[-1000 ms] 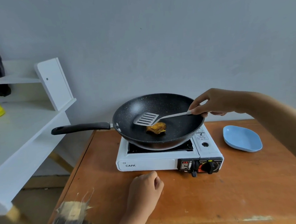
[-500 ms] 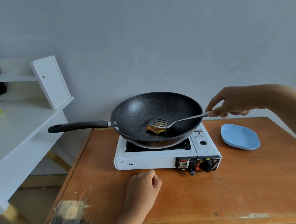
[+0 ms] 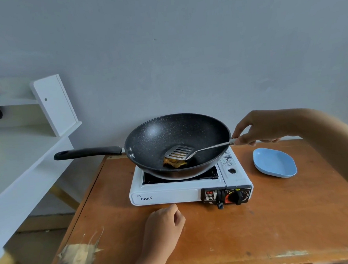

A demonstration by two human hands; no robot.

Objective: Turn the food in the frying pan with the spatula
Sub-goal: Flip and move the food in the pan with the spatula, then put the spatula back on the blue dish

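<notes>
A black frying pan with a long black handle pointing left sits on a white portable gas stove. A small golden-brown piece of food lies near the pan's front. The slotted metal spatula rests its blade on top of the food, partly hiding it. My right hand grips the spatula's handle just past the pan's right rim. My left hand rests curled on the wooden table in front of the stove, holding nothing.
A light blue dish lies right of the stove on the wooden table. A white shelf unit stands to the left, close to the pan handle. A worn, peeling patch marks the table's front left corner. A grey wall stands behind.
The spatula blade came down from above the food onto it, and my right hand drew back to the right past the pan's rim. My left hand stayed put.
</notes>
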